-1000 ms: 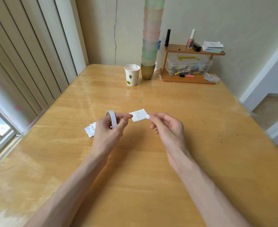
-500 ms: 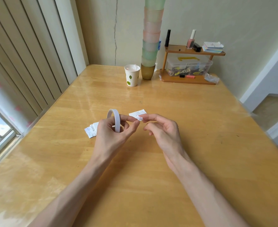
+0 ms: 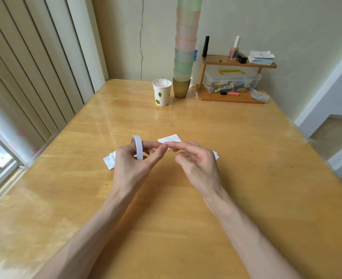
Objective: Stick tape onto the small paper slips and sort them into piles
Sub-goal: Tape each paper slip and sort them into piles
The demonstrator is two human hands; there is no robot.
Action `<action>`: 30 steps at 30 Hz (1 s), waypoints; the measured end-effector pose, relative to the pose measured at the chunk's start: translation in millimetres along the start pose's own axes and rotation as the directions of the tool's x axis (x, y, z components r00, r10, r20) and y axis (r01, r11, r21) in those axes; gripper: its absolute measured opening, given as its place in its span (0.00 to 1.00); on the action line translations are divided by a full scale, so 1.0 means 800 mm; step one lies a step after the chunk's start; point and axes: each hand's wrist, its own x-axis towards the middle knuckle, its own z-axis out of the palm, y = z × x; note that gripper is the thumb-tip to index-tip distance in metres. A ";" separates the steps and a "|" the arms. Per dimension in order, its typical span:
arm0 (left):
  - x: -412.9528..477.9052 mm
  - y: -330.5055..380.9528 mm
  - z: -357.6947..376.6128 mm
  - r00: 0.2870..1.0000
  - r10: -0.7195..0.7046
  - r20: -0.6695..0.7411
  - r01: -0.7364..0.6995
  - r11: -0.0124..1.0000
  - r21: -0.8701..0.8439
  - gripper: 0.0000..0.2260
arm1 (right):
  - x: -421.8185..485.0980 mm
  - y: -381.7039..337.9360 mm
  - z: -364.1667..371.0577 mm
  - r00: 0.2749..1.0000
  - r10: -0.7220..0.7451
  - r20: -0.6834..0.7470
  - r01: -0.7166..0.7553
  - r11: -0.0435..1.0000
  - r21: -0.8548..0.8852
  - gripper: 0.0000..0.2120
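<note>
My left hand grips a white tape roll upright, and its thumb and forefinger tips meet at the near left corner of a small printed paper slip. My right hand pinches the same slip from the right. Its forefinger lies along the slip's near edge and touches the left fingertips; the other fingers are curled. A small pile of slips lies on the table just left of my left hand. White slip corners peek out behind my right hand.
The wooden table has a paper cup, a tall stack of coloured cups and a small wooden shelf with a plastic box at its far edge. Blinds and a window run along the left.
My right hand has slid left along the slip until its forefinger meets the left fingertips. The slip now sits flatter and lower between both hands. The tape roll stayed in my left hand.
</note>
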 end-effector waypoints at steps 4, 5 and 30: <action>-0.001 0.001 -0.001 1.000 0.002 0.000 -0.002 1.000 -0.002 0.03 | 0.001 0.007 0.005 0.998 -0.060 -0.006 0.060 0.997 -0.050 0.20; -0.001 0.001 -0.002 1.000 0.001 0.001 -0.001 1.000 -0.008 0.03 | 0.001 0.008 0.006 0.998 -0.069 -0.007 0.069 0.996 -0.056 0.21; 0.004 -0.004 -0.002 0.995 -0.100 0.023 0.101 0.991 -0.087 0.06 | 0.002 0.013 0.005 0.995 -0.098 0.004 0.098 0.993 -0.069 0.21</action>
